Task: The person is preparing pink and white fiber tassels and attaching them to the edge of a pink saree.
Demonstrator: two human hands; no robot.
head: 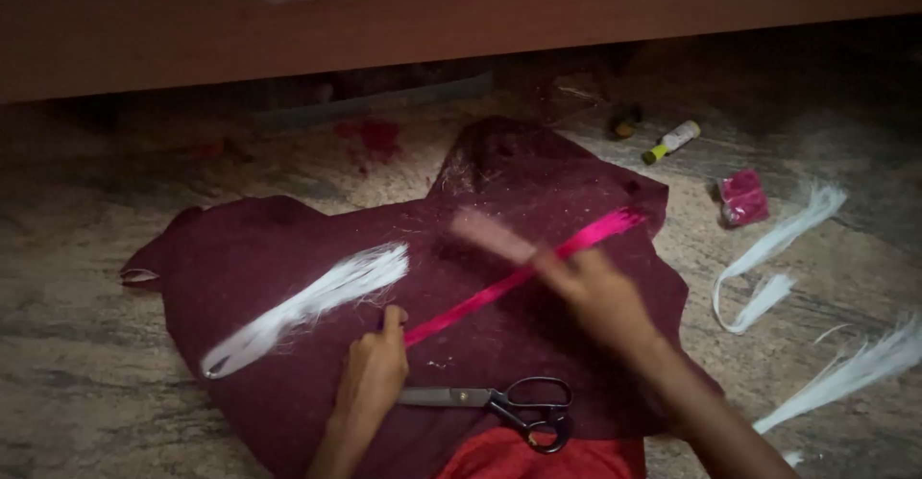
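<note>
A long bright pink bundle of fibre (519, 275) lies slantwise across a dark maroon cloth (250, 248) on the floor. My left hand (375, 368) pins the bundle's lower left end to the cloth with its fingers. My right hand (591, 282), blurred with motion, grips a small pinkish comb or brush (492, 235) over the middle of the bundle. A white bundle of fibre (307, 304) lies on the cloth to the left. Black-handled scissors (499, 404) lie shut on the cloth near me, between my forearms.
Several loose white fibre strips (778, 248) lie on the stone floor at the right. A small pink packet (742, 197) and a white tube with a yellow-green cap (672, 141) lie farther back. A wooden bed frame (384, 18) runs along the top. Red fabric (547, 458) covers my lap.
</note>
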